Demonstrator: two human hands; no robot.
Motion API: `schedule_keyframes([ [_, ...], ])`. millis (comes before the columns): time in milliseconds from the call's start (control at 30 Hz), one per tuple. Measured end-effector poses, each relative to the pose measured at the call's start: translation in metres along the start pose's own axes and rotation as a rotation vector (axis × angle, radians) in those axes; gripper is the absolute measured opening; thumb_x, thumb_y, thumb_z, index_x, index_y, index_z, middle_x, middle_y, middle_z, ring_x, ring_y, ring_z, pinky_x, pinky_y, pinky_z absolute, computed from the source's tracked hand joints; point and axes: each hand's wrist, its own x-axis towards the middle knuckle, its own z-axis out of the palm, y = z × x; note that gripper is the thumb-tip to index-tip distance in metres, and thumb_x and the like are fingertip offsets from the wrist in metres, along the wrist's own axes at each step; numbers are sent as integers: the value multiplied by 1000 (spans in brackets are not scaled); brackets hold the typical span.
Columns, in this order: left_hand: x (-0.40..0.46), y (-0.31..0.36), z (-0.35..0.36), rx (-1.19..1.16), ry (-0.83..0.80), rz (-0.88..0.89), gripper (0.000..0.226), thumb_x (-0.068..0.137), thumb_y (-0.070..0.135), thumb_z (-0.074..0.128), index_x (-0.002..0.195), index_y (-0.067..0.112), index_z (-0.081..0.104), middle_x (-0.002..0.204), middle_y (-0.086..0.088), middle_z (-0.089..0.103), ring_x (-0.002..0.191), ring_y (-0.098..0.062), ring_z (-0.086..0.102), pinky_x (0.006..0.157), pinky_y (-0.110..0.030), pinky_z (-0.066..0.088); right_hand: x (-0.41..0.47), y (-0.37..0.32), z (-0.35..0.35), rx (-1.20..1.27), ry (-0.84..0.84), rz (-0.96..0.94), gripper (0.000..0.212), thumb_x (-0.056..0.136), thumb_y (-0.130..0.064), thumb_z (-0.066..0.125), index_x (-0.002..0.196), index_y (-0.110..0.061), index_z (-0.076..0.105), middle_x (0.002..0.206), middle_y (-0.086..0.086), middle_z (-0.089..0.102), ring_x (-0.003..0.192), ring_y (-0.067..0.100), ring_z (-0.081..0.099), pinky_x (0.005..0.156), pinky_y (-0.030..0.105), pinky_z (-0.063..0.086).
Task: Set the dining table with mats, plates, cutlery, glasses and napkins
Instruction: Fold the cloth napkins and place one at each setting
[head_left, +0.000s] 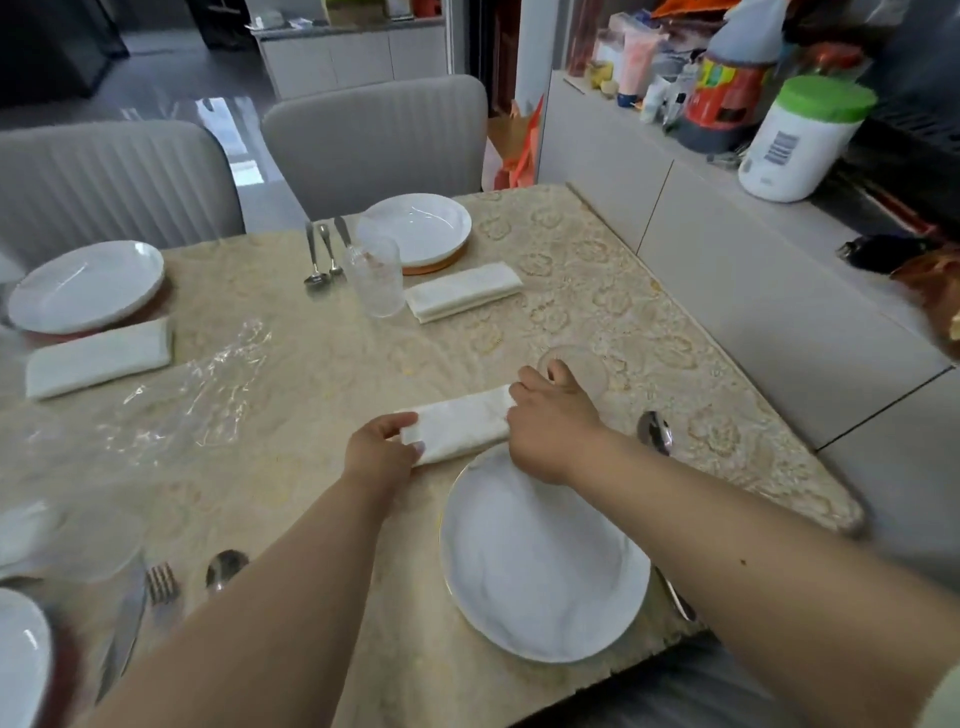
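A folded white napkin (460, 426) lies on the table just beyond the near white plate (540, 561). My left hand (382, 449) pinches the napkin's left end. My right hand (553, 415) grips its right end, fingers curled over the edge. A clear glass (584, 369) stands right behind my right hand. A spoon (654, 431) lies to the right of the plate. Two far places each have a white plate (415, 226) (85, 286) with a folded napkin (462, 291) (98, 356) beside it.
A tall glass (376, 275) and cutlery (324, 254) sit by the far plate. A fork (163, 584), spoon (226, 566) and knife (122, 639) lie at the near left, next to another plate (21, 660). Two grey chairs (379, 135) stand behind. A cluttered counter (727, 218) runs along the right.
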Motion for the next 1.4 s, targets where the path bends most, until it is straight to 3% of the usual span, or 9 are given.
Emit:
schedule_keyframes([
  [133,-1,-5,9,124,32,42,37,85,8,66,120,19,62,106,-1,60,93,-20,60,85,-31,50,3,-9,12,181,209,50,59,74,-27,14,90,-7,67,105,7,58,115,27,46,91,34,18],
  [267,-4,-10,14,217,88,137,42,86,15,67,127,17,59,117,-4,61,99,-21,60,85,-30,47,5,-27,10,127,148,203,67,88,-37,13,131,-5,53,140,7,49,141,22,29,113,42,-7],
  [433,-6,-13,17,163,167,131,39,88,13,64,126,15,60,114,-4,62,92,-17,57,85,-27,44,3,-34,14,173,198,244,55,78,-32,30,97,-5,74,106,8,71,116,25,60,106,42,22],
  [600,-10,-14,22,51,241,87,37,89,9,61,126,13,60,103,-1,60,88,-18,57,82,-26,43,6,-39,16,425,64,110,49,96,-27,28,137,-5,45,144,11,44,136,25,36,109,36,28],
  [800,0,-15,13,244,161,202,36,91,11,60,127,15,59,119,-3,59,93,-12,52,81,-24,37,14,-40,19,461,-87,258,48,101,-30,27,141,-7,37,142,10,41,132,26,35,106,36,29],
  [967,-3,-20,15,376,159,272,40,90,16,60,130,14,57,125,-8,51,104,-22,53,86,-29,43,16,-42,28,486,-220,266,57,102,-41,20,150,-11,23,158,9,19,146,21,15,114,35,18],
  [1100,-3,-28,18,907,157,598,46,98,28,47,143,27,43,152,-8,33,139,-34,28,108,-46,28,24,-45,25,423,-270,299,70,95,-62,10,153,-23,14,160,6,11,146,25,16,113,41,20],
  [1200,4,-36,18,1091,-70,509,53,103,41,14,154,33,2,162,6,-5,149,-21,-12,118,-46,-7,28,-44,21,437,-335,298,73,93,-66,6,154,-26,12,162,3,1,148,24,7,114,42,17],
  [1400,9,-41,16,1117,-139,440,56,101,47,7,152,34,-10,160,10,-16,147,-17,-18,119,-46,-10,27,-42,30,447,-358,320,73,93,-66,5,154,-25,11,162,0,-1,149,18,1,115,40,16],
])
